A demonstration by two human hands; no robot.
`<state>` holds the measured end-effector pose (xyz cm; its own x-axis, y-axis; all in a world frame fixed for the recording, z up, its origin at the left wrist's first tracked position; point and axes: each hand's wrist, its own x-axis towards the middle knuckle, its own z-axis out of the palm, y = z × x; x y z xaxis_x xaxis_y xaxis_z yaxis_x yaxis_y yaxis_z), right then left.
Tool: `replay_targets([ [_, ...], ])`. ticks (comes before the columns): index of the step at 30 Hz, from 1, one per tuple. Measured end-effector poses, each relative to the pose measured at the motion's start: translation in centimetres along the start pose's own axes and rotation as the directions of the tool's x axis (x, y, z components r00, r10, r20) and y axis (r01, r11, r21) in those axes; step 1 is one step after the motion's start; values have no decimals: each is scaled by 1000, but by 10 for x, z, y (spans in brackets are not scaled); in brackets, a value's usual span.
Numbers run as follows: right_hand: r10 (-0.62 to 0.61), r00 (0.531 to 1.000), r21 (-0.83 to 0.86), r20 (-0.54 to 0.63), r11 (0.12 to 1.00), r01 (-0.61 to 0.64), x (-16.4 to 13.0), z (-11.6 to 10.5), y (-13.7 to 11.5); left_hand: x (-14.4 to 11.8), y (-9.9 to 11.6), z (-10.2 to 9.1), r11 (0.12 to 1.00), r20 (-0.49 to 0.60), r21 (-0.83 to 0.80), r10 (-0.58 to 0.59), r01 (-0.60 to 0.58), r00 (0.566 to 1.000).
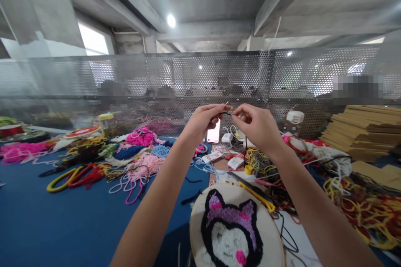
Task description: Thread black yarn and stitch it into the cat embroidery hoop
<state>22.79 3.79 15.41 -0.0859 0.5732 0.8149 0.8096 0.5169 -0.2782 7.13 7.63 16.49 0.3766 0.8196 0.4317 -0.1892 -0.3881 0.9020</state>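
"Where's the black yarn [226, 113]?"
"Raised between left hand [204, 117] and right hand [257, 127], beyond the hooped embroidery [232, 225]."
"And their grip?"
"Each pinches it, fingertips together; a dark strand [245, 144] hangs below the right."

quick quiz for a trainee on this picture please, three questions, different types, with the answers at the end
1. Multiple choice: what colour is the strand that runs between the left hand and the right hand?
a) red
b) black
c) white

2. True or false: the stitched cloth sits lower in the picture than both hands.

3. Fill in the blank: the jar to the left of the hands, near the mesh screen, has a ______ lid.

Key:
1. b
2. True
3. yellow
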Motion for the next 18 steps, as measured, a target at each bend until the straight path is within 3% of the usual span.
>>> replay_targets([
  [5, 0, 1000, 16, -15, 1000, 1, 0, 0, -1, -1, 6, -5, 999, -21, -46, -26, 25, 999],
  [11, -10, 984, 84, -176, 996, 25, -1, -2, -3, 2, 3, -10, 998, -36, 34, -57, 58, 998],
  [18, -14, 987, 116, -161, 993, 33, -2, -2, -4, 0, -5, -3, 990, 192, 118, -97, 75, 977],
])
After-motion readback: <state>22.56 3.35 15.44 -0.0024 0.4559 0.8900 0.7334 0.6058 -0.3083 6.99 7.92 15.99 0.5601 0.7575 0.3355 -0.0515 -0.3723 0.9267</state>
